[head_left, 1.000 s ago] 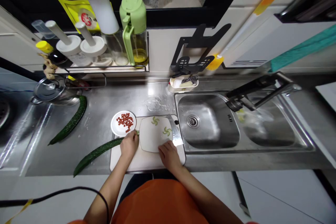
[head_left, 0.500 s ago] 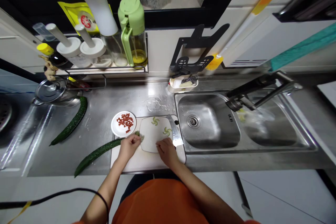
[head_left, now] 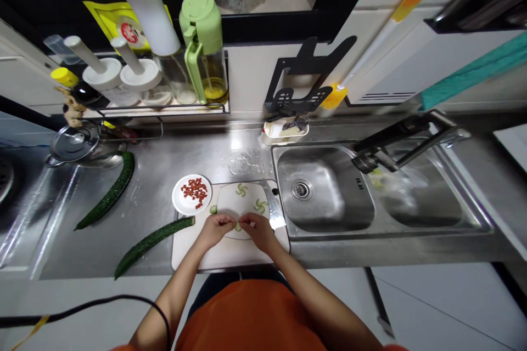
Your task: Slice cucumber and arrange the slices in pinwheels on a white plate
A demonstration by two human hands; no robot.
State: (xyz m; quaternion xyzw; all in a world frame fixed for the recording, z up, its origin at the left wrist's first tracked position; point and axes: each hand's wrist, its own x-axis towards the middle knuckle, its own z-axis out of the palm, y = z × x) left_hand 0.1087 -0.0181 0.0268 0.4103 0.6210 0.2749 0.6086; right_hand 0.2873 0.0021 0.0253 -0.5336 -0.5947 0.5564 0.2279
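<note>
Over the near part of a square white plate [head_left: 228, 203], my left hand [head_left: 216, 229] and my right hand [head_left: 259, 232] meet, fingertips pinched at a small pale-green cucumber slice [head_left: 237, 227]. Two pinwheels of thin cucumber slices lie on the plate, one pinwheel [head_left: 241, 190] at the back and another pinwheel [head_left: 261, 206] on the right. The plate rests on a white cutting board [head_left: 193, 249]. A small cucumber piece [head_left: 213, 209] sits beside the plate's left edge. Right of the plate lies a knife [head_left: 275, 208]. A cut cucumber [head_left: 152, 244] reaches onto the board's left edge.
A round white plate [head_left: 178, 201] of small red pieces overlaps the board's back left. Further left are a whole cucumber [head_left: 107, 197] and a lidded pot [head_left: 78, 142]. A double sink [head_left: 325, 189] with a black faucet [head_left: 391, 140] is on the right. A condiment rack [head_left: 164, 111] hangs behind.
My left hand has moved right, from the plate's left edge to its near middle. My right hand has shifted slightly left, and both now meet at a cucumber slice.
</note>
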